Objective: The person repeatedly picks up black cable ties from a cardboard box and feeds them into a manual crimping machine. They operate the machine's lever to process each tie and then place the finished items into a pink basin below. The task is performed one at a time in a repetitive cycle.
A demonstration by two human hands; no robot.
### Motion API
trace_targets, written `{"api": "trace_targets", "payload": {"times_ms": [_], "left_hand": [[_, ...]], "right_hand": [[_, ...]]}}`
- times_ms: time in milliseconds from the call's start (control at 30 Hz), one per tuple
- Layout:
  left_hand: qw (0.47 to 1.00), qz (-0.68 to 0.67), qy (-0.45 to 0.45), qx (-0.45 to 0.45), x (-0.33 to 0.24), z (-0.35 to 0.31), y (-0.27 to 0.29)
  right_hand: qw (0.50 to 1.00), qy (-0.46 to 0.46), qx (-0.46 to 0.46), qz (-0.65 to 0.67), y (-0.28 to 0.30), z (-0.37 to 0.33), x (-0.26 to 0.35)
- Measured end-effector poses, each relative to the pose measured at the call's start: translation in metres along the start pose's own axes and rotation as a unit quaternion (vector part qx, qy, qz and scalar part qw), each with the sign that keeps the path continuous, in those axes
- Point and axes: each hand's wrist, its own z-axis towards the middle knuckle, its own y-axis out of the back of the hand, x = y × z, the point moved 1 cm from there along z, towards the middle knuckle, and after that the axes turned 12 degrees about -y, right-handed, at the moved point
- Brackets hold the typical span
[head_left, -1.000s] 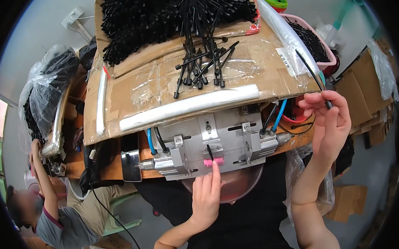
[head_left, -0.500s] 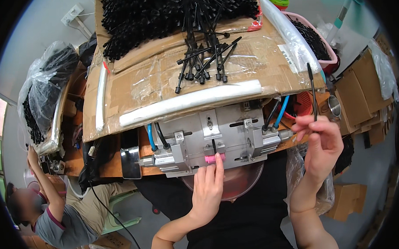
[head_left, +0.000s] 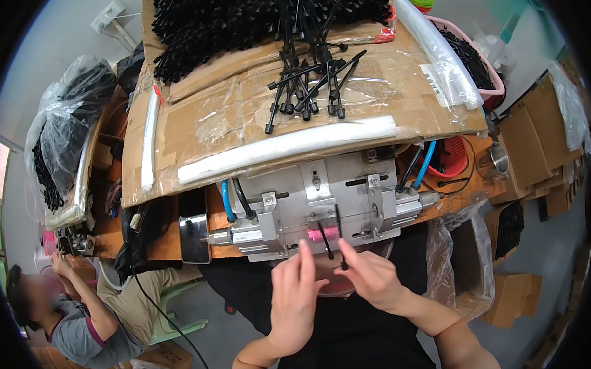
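Note:
My right hand [head_left: 375,278] pinches a thin black plastic stick [head_left: 338,222] with a knobbed lower end and points it at the metal fixture [head_left: 315,179]. A second black stick [head_left: 325,237] with a knobbed end leans across the pink block [head_left: 321,233] at the fixture's front middle. My left hand [head_left: 294,301] is just left of that stick, fingers stretched out and thumb apart, seemingly holding nothing. Two metal cylinders, left [head_left: 251,238] and right [head_left: 398,214], flank the block. Beneath the fixture's front edge shows part of a round clear bowl [head_left: 334,285].
Above the fixture, a sloping cardboard sheet [head_left: 233,117] carries a large heap of black sticks [head_left: 216,25]. To the right are a red basket [head_left: 454,157], a metal cup [head_left: 497,159] and a plastic-lined box [head_left: 468,275]. Another person [head_left: 86,307] sits at lower left.
My right hand has come down and left from the right side to the fixture with its black stick. My left hand has drawn back from the pink block; the stick there now juts toward me.

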Motion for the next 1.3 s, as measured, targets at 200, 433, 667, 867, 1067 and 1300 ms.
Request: {"api": "trace_targets", "payload": {"times_ms": [200,433,667,867,1067,1300], "left_hand": [[0.997,0.001,0.072,-0.008,0.011,-0.028,-0.001],[0.996,0.001,0.085,-0.006,0.015,-0.035,0.003],[0.992,0.002,0.127,-0.023,0.020,-0.056,0.009],[0.800,-0.028,0.349,-0.488,0.110,-0.134,-0.003],[0.798,-0.002,0.559,-0.224,0.234,-0.348,-0.203],[0.708,-0.053,0.575,-0.406,0.329,-0.250,0.032]], "right_hand": [[0.999,-0.002,0.023,-0.024,-0.028,0.005,-0.007],[0.999,-0.015,0.037,-0.031,-0.028,0.007,-0.003],[0.998,-0.021,0.049,-0.031,-0.028,0.005,-0.002],[0.995,-0.004,-0.042,-0.089,0.018,0.002,0.002],[0.940,-0.109,-0.211,-0.243,0.054,-0.017,-0.068],[0.937,-0.133,-0.094,-0.309,0.045,-0.059,-0.126]]}}
